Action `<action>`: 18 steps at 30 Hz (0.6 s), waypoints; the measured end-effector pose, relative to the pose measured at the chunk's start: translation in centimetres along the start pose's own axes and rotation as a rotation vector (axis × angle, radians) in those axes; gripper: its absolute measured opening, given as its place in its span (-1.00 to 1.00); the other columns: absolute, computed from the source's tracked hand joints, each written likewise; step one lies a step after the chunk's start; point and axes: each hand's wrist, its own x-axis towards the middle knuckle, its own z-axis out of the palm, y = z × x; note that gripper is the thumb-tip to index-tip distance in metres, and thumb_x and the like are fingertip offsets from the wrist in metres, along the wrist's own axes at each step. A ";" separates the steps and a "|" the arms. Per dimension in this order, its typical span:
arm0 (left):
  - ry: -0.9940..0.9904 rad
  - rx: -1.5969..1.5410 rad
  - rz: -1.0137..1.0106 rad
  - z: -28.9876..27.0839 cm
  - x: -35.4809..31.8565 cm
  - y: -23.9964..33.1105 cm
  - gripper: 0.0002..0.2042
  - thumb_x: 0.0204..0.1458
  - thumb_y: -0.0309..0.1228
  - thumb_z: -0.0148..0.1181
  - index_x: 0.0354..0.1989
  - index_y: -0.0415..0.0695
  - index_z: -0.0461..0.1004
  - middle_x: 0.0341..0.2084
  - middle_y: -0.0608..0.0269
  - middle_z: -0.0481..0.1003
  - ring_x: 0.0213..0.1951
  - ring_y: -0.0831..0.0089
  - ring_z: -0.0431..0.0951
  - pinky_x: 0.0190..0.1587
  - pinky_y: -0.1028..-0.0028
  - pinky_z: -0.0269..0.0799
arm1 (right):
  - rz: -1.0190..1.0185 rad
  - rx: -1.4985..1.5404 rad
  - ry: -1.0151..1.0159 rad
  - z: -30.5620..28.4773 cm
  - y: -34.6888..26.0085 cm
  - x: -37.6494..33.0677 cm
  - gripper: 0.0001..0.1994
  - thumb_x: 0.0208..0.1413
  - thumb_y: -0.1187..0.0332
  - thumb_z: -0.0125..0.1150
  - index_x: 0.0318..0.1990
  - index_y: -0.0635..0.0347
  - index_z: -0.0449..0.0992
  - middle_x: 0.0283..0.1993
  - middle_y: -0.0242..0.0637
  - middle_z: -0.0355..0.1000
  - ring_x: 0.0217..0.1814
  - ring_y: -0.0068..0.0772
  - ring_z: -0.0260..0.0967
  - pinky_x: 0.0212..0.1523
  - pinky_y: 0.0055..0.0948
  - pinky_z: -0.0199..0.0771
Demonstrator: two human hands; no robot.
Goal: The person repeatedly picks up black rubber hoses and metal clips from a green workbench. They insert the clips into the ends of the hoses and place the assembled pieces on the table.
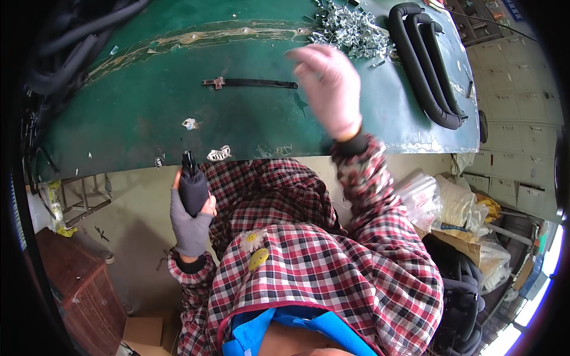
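Observation:
My left hand (190, 222), in a grey glove with bare fingertips, is wrapped round a black foam-covered tube (193, 191) just off the table's near edge. A shiny black end sticks up out of the foam. Over the table hovers my right hand (332, 89) in a pale pink glove, smeared by motion, its fingers bent toward the left. Whether anything is in those fingers I cannot make out. Beside it lies a flat dark strip (261, 83) with a small metal fitting at its left end. Just beyond is a heap of small silvery metal clips (350, 29).
The green table (136, 113) has a worn seam and scraps stuck to it. Black foam-covered tube frames (418, 65) lie at its right; more dark tubes (77, 53) crowd the far left. A brown wooden cabinet (89, 285) stands below left, plastic bags (421, 202) at right.

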 end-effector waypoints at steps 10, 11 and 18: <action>0.082 0.200 0.061 0.6 2.1 1.1 -0.52 0.01 -0.58 0.38 0.12 -0.21 0.37 -0.36 0.31 0.48 -0.39 0.59 0.50 -0.35 0.53 0.50 | 0.094 -0.515 -0.386 1.1 5.1 -0.4 -0.86 0.18 0.19 0.21 -0.30 -0.04 0.61 -0.30 -0.31 0.54 -0.24 -0.14 0.56 -0.23 -0.21 0.57; 0.107 0.206 -0.004 0.6 1.8 1.7 -0.56 0.02 -0.58 0.37 0.09 -0.23 0.38 -0.37 0.31 0.48 -0.40 0.59 0.51 -0.36 0.53 0.50 | 0.068 -0.471 -0.344 1.4 5.3 -0.7 -0.86 0.19 0.19 0.20 -0.28 -0.03 0.60 -0.29 -0.30 0.55 -0.23 -0.14 0.56 -0.23 -0.21 0.57; 0.150 -0.001 0.108 0.2 0.5 1.9 -0.70 0.04 -0.65 0.21 -0.03 -0.26 0.40 -0.26 0.18 0.59 -0.38 0.54 0.57 -0.28 0.51 0.54 | 0.420 1.287 -0.317 2.4 -5.4 -5.8 -0.88 0.35 0.43 0.15 -0.12 0.31 0.44 -0.31 -0.22 0.54 -0.31 -0.41 0.56 -0.29 -0.43 0.64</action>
